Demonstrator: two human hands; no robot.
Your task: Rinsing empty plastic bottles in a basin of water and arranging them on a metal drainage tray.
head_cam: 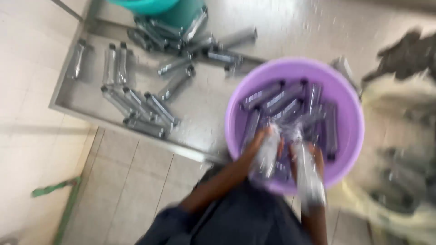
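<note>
Over the purple basin point(236, 113) our left hand point(261, 145) and right hand point(309, 156) each grip a clear bottle point(268, 154) — many more lie beyond it.

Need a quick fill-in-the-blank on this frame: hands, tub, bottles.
1. Both hands reach into a round ____ tub.
2. The left hand and right hand each grip a clear plastic ____.
3. More bottles lie on the ____ tray.
4. A ____ bucket stands at the tray's far end.

Missing: purple; bottle; metal; teal

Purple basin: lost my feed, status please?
Left hand and right hand each grip a clear bottle over purple basin. Nothing blocking.
</note>
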